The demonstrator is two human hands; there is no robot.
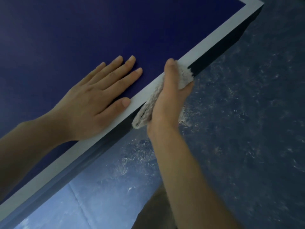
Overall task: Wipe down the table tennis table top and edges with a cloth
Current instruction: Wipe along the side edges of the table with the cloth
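The dark blue table tennis table top [66, 38] fills the upper left, bordered by a white line [214, 38] and a dark side edge [219, 48] running diagonally to a corner at the top right. My left hand [97, 100] lies flat on the top, fingers straight, thumb at the white line. My right hand [168, 100] grips a beige cloth [148, 108] against the table's side edge; the thumb sits on the white line and the fingers wrap round the side. The cloth sticks out above and below the hand.
A dark blue mottled floor [247, 129] with pale scuffs spreads right of and below the table. A seam in the floor [77, 200] shows at the bottom. Brown clothing on my leg [156, 209] appears under the right forearm.
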